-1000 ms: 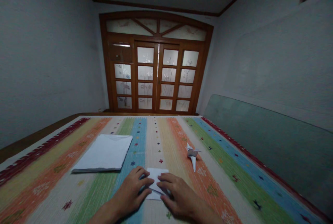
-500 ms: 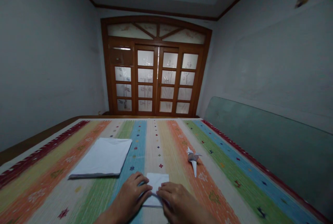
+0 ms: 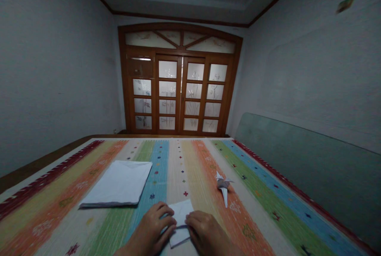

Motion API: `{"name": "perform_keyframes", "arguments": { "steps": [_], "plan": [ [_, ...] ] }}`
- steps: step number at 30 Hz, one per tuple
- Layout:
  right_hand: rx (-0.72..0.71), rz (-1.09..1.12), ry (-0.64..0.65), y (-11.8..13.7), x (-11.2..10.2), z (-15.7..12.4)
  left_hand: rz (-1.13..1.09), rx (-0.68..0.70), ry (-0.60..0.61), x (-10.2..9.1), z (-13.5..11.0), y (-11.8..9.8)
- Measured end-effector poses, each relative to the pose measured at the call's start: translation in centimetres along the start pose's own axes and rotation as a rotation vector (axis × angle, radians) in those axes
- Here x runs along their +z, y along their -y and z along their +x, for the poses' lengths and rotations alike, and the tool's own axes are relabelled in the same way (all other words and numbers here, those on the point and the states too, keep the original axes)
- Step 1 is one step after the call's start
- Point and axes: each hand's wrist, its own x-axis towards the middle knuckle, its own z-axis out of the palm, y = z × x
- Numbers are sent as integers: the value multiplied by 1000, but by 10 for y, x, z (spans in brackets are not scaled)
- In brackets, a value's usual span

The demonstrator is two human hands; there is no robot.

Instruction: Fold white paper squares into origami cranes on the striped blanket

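Observation:
A small folded sheet of white paper (image 3: 181,212) lies on the striped tablecloth at the near edge of the view, with a crease or flap edge across its middle. My left hand (image 3: 156,226) grips its left side, thumb and fingers closed at the edge. On the opposite side my right hand (image 3: 205,230) holds it with bent fingers, covering the right edge. Ahead and to the right stands a folded paper figure (image 3: 223,186) with pointed tips, apart from both hands. A stack of white paper sheets (image 3: 119,184) rests ahead of my left hand.
The striped tablecloth (image 3: 250,204) covers the table, whose wooden edge (image 3: 32,168) shows at left. Along the right side runs a pale green panel (image 3: 297,141). Wooden doors with glass panes (image 3: 180,93) stand beyond the far end.
The folded paper has turned slightly anticlockwise, and both hands have shifted a little to the right with it. The whole view has tilted up slightly; the stack and paper figure have not moved.

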Motion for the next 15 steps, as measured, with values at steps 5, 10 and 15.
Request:
{"name": "perform_keyframes", "arguments": {
  "steps": [5,10,15],
  "plan": [
    [118,86,-75,-3,0,-2,-124,-5,58,-11,-6,2],
    [160,152,-98,0,-5,-2,-185,-41,46,-1,-13,12],
    [205,251,-109,3,-8,-2,-251,-49,46,1,-5,6]
  ]
}}
